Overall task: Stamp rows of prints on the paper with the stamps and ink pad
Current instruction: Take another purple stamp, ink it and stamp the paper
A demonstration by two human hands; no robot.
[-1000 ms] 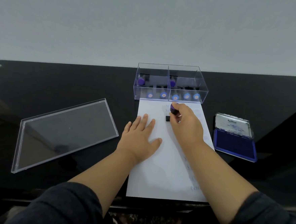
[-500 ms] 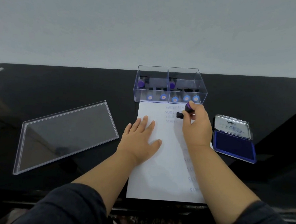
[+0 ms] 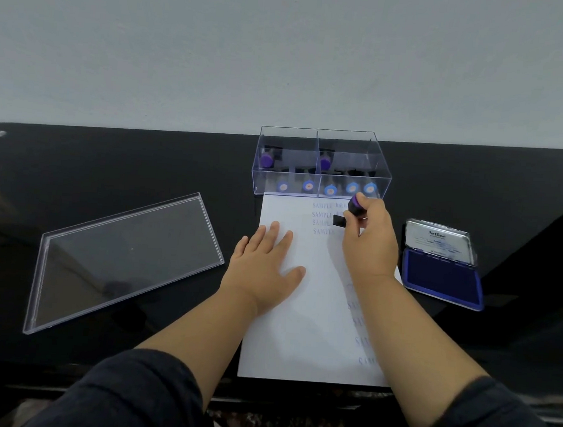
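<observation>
Stamp (image 3: 351,215) pinched in your right hand (image 3: 369,243): press squarely beside the last print while left fingers (image 3: 273,237), spread flat, steady the paper (image 3: 313,315).

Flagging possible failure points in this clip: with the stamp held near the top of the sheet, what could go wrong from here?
1. The stamp in the right hand sits tilted over earlier prints, so it may overlap them or print unevenly.
2. The left hand lies flat on the paper; lifting it could let the sheet shift and skew the rows.
3. The open ink pad lies beside the right forearm, risking a smear.
</observation>
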